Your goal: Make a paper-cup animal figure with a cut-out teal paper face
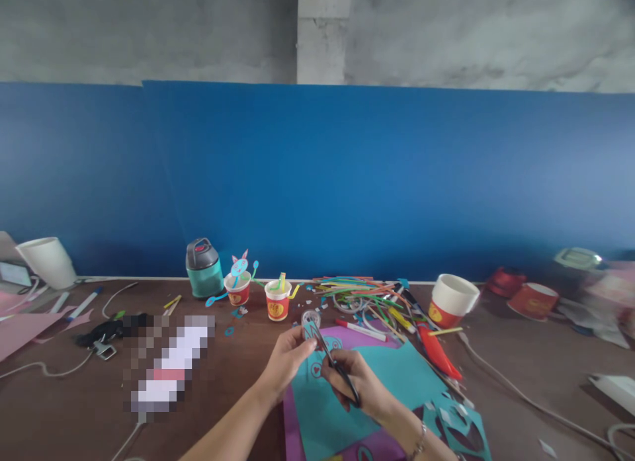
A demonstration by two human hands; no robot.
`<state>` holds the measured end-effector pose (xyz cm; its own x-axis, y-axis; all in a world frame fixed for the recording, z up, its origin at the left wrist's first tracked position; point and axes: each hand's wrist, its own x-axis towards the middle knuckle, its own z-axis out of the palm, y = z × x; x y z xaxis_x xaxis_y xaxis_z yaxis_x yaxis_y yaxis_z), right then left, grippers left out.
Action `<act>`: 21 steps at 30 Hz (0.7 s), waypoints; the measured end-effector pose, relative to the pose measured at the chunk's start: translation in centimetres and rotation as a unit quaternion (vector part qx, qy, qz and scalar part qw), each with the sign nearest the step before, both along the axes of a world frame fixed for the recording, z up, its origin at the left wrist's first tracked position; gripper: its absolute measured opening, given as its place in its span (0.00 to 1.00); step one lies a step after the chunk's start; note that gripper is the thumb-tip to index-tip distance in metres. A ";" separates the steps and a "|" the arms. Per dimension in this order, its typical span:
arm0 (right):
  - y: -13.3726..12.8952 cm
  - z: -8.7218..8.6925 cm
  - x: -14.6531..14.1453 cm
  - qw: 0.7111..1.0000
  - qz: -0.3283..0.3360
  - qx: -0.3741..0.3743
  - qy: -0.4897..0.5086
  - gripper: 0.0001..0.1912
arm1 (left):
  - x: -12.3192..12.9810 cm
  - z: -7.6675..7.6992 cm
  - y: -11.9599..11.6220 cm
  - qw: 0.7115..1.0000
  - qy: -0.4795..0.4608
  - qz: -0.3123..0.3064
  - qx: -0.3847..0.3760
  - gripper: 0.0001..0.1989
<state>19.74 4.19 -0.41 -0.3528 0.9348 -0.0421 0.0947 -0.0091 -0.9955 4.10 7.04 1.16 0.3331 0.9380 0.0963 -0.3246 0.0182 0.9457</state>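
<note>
My left hand (290, 356) pinches a small piece of turquoise paper (311, 330) with pointed red outlines, above the middle of the table. My right hand (358, 381) is closed on black-handled scissors (342, 375), whose blades point up and left at the paper piece. Below both hands lies a large turquoise sheet (397, 375) over a purple sheet (292, 434). A heart in a red ring (316, 369) shows on turquoise paper between my hands. Scraps of cut turquoise paper (459, 418) lie at the lower right.
Behind my hands stand a paper cup with a cat figure (238, 290), another decorated cup (278, 301) and a teal canister (206, 276). Coloured pipe cleaners (354, 288), a red marker (362, 330) and a large white-red cup (451, 301) are to the right. A cable (526, 395) crosses the right side.
</note>
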 end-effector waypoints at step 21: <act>0.1 -0.5 -0.1 1.000 -0.003 -0.004 0.012 0.20 | 0.0 -0.3 0.2 0.994 0.072 0.031 0.080 0.16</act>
<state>19.68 4.28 -0.90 -0.3487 0.9363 -0.0407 0.0698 -0.0174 -0.9974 4.12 7.21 0.90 0.2969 0.9336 0.2006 -0.1806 -0.1513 0.9718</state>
